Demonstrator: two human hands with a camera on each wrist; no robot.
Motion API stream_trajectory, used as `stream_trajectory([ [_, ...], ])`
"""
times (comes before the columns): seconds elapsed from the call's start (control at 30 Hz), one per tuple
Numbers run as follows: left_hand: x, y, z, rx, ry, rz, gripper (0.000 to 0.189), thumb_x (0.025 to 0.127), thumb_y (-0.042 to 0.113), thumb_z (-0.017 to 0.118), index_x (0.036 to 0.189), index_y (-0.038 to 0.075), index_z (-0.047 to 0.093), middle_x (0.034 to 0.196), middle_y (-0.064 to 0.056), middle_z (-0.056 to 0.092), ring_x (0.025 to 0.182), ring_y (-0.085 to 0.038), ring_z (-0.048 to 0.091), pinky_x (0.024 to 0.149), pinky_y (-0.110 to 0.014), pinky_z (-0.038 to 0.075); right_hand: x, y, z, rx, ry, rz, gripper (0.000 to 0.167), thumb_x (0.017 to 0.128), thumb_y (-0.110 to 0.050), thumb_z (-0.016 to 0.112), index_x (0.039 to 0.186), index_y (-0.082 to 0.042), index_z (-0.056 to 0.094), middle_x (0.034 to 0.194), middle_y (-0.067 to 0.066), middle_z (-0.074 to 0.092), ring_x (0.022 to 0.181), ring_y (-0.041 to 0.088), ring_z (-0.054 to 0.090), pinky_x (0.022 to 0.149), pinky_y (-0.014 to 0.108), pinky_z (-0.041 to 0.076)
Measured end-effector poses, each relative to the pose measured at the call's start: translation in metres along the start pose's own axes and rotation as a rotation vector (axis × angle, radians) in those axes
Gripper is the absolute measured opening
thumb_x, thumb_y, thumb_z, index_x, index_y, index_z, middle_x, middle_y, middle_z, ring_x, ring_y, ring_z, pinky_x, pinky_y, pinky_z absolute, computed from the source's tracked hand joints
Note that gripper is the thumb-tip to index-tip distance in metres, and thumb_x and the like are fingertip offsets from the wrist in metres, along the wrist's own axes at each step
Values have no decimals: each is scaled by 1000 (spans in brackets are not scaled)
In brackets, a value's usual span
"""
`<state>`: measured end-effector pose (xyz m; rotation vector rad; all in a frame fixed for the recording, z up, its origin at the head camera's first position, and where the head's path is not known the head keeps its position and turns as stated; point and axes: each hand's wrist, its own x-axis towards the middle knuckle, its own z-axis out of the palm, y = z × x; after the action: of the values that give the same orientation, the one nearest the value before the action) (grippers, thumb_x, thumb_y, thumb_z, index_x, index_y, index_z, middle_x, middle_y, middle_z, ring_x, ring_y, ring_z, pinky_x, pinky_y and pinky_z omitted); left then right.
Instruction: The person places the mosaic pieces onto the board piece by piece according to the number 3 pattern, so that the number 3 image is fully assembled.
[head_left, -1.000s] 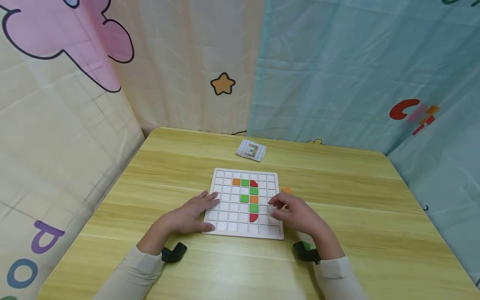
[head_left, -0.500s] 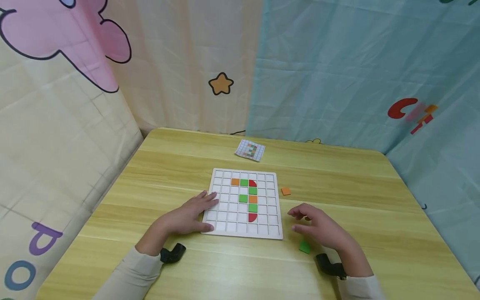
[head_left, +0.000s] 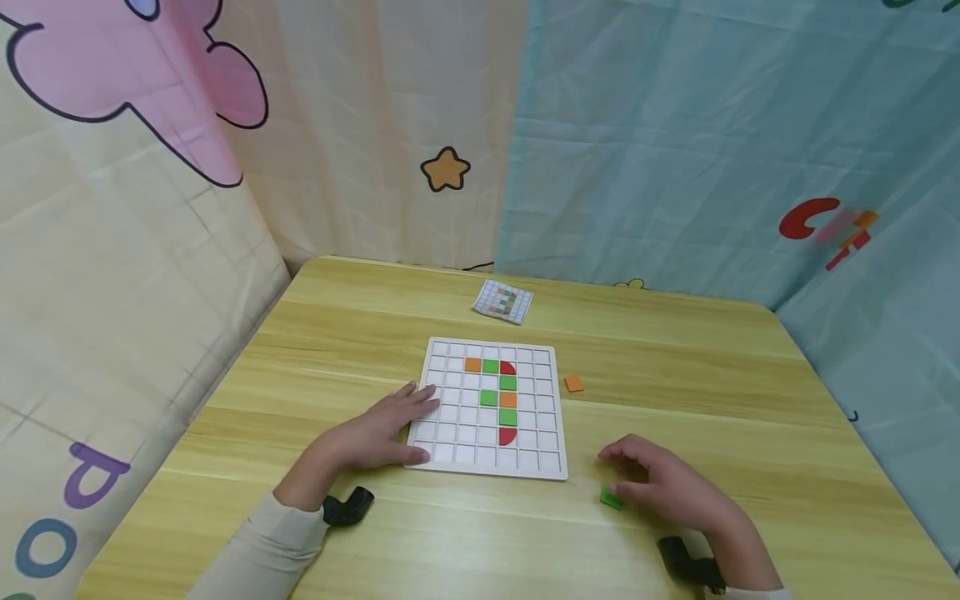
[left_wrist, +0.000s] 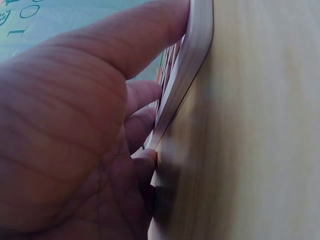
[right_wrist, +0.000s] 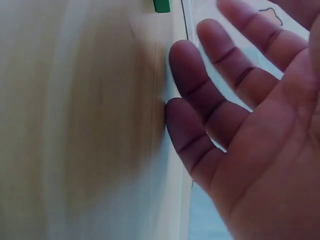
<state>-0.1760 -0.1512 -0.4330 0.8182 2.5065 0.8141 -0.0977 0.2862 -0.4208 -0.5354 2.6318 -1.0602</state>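
A white gridded board [head_left: 456, 434] lies mid-table, with several green and orange square tiles and two red quarter-round tiles set in its cells. My left hand [head_left: 381, 430] rests on the board's left side, fingers spread; the left wrist view has the thumb and fingertips against the board's edge [left_wrist: 194, 52]. To the right of the board, my right hand [head_left: 667, 485] hovers low over the table with loosely bent fingers. Its thumb partly covers a loose green tile [head_left: 608, 499]. In the right wrist view that green tile [right_wrist: 161, 5] shows at the top, apart from the visible fingers.
A loose orange tile [head_left: 573, 383] lies just right of the board. Behind the board is a small card [head_left: 503, 301] printed with a coloured grid pattern. Printed curtains [head_left: 637, 167] hang beyond the wooden table's [head_left: 450, 533] far edge.
My right hand has left the board's right edge and moved right and nearer to me, to the loose green tile. The orange tile has come into full view. My left hand stays put.
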Motion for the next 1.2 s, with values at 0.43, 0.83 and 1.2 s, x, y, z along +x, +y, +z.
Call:
stream_trajectory([
  [0.43, 0, -1, 0, -1, -2, -3, 80, 90, 38, 73, 155, 11, 35, 165, -3, 19, 151, -33, 4, 116, -58, 14, -3, 10, 6, -2, -10, -110, 25, 93, -19, 71, 116, -16, 65, 111, -3, 62, 94, 12, 54, 81, 28, 47],
  [0.83, 0, -2, 1, 4, 1, 11, 80, 90, 38, 73, 155, 11, 35, 164, -3, 19, 151, -33, 4, 116, -58, 14, -2, 12, 8, -3, -11, -104, 24, 92, -19, 72, 115, -17, 65, 109, -4, 61, 92, 11, 52, 79, 27, 46],
  [1.2, 1, -2, 1, -3, 6, 3, 80, 90, 38, 73, 155, 12, 36, 164, -2, 21, 151, -32, 5, 116, -58, 15, 0, 11, 7, 8, 0, -52, 17, 95, -16, 69, 111, -16, 65, 103, -4, 59, 88, 11, 51, 75, 27, 46],
])
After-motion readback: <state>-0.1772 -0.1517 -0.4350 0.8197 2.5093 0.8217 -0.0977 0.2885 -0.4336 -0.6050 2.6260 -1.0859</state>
